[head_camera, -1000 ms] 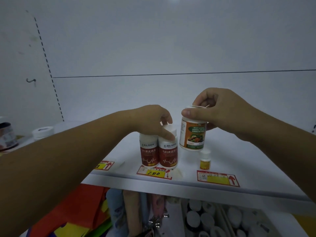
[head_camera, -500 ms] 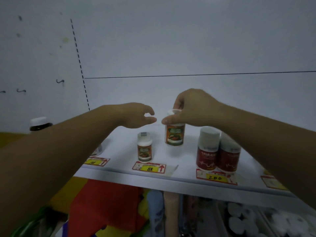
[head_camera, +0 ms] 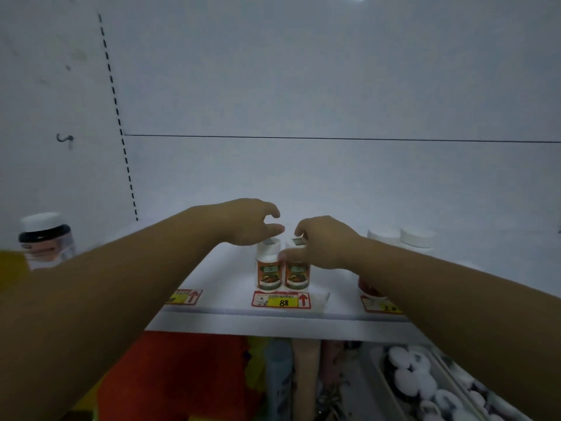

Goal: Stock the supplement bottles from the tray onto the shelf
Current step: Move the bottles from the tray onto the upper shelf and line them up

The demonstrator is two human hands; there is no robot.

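Note:
Two small white bottles with orange-and-green labels stand side by side on the white shelf (head_camera: 230,305), just behind the "88" price tag (head_camera: 280,300). My right hand (head_camera: 321,243) grips the cap of the right bottle (head_camera: 297,273) from above. My left hand (head_camera: 252,221) hovers just over the left bottle (head_camera: 268,270) with fingers curled and apart, holding nothing. Two red-labelled bottles (head_camera: 368,288) with white caps stand to the right, mostly hidden by my right forearm. The tray (head_camera: 376,378) with several white-capped bottles lies below at the lower right.
A dark-collared jar (head_camera: 45,238) with a white lid stands at the far left. More price tags (head_camera: 185,296) line the shelf's front edge. Under the shelf are red and yellow packages (head_camera: 182,375) and upright tubes. The white back wall rises behind.
My right hand has brought its orange-labelled bottle down beside the one standing on the shelf. My left hand has moved right, over the left bottle. The view has shifted left.

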